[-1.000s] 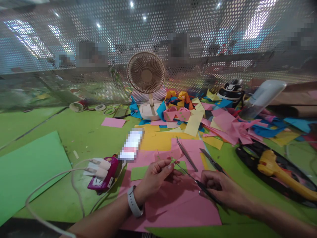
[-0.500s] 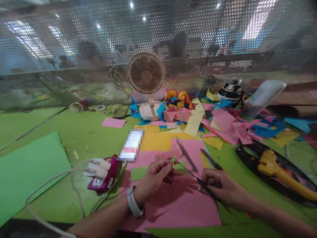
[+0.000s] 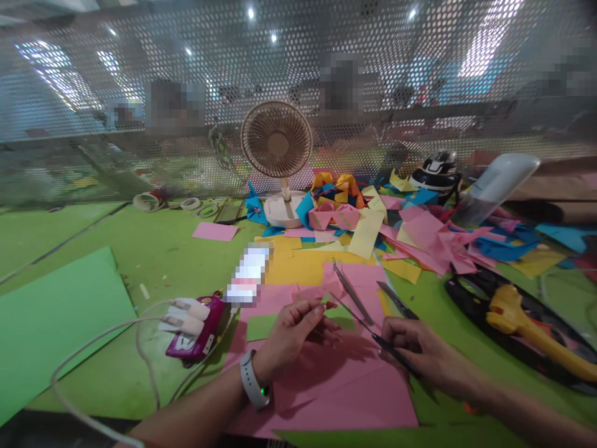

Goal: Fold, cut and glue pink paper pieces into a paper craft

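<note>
My left hand (image 3: 293, 333), with a white watch on the wrist, pinches a small pink paper piece (image 3: 318, 292) just above a large pink sheet (image 3: 336, 379). My right hand (image 3: 420, 354) is closed round the handles of dark scissors (image 3: 368, 330), whose blades are spread and point up-left toward the pinched paper. A second pair of metal scissors or tweezers (image 3: 352, 292) lies on the pink paper just beyond. A small green paper piece (image 3: 261, 325) lies by my left hand.
A small desk fan (image 3: 277, 158) stands at the back centre before a perforated screen. Heaps of coloured paper scraps (image 3: 410, 230) spread to the right. A yellow glue gun (image 3: 532, 326) lies on a black tray at right. A magenta power strip (image 3: 196, 323) with white plugs sits left.
The scissors and my right hand have shifted slightly left toward the pinched paper. My left hand stays almost in place.
</note>
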Tool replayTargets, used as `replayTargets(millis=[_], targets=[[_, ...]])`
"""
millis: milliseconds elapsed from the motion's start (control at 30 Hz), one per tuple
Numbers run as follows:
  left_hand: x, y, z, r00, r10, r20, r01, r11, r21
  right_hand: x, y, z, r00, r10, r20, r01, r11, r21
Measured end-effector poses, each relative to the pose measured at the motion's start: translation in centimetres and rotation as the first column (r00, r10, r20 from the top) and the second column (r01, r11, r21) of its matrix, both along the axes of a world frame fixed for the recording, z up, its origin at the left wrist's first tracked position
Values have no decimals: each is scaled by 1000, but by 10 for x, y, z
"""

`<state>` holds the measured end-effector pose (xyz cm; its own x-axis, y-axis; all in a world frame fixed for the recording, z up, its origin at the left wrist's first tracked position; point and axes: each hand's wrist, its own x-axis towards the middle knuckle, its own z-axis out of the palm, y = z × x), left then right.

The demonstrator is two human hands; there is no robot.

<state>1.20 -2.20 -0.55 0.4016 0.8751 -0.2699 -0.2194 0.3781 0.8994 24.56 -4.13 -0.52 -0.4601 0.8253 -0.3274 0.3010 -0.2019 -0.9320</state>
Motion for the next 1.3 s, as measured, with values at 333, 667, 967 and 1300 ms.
replayTargets(millis=[333, 667, 967, 1300], targets=[[2, -2, 0, 999, -8, 31, 8, 1000, -3, 0, -2, -7, 999, 49, -14, -49, 999, -8], [1, -2, 0, 999, -27, 25, 26, 1000, 13, 0, -2, -6, 999, 42, -9, -42, 999, -5], [2, -2, 0, 1000, -11, 18, 11, 1000, 19, -1, -3, -10, 999, 23, -32, -24, 999, -29], [3, -1, -2, 998, 36, 46, -36, 999, 11, 1, -2, -7, 998, 62, 11, -62, 998, 5]])
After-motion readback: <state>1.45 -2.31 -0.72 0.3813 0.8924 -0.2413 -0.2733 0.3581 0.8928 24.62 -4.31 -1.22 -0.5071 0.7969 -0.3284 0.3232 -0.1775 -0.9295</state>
